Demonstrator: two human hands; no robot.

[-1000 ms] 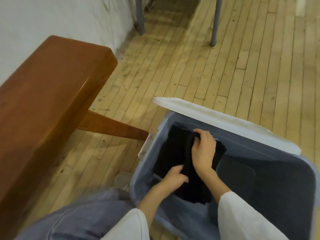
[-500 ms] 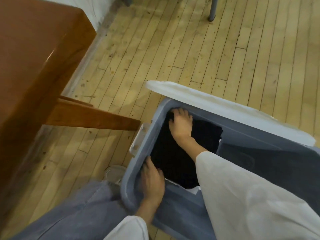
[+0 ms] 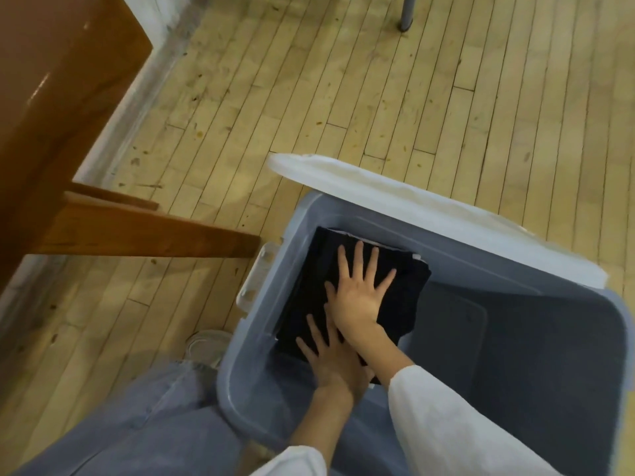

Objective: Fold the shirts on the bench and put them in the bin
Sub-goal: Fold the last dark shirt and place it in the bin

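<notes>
While the folded black shirt (image 3: 305,304) is lying at one end of the gray bin (image 3: 515,338), both hands are pressing flat on it. Right hand (image 3: 359,293) is spreading its fingers wide mid-shirt, left hand (image 3: 331,360) is lying straight-fingered at its near edge.

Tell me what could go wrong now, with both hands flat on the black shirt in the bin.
The folded black shirt could spring open or slide off the pile's right edge when the right hand and left hand lift. The white lid, lying across the far rim of the grey plastic bin, might slip.
</notes>
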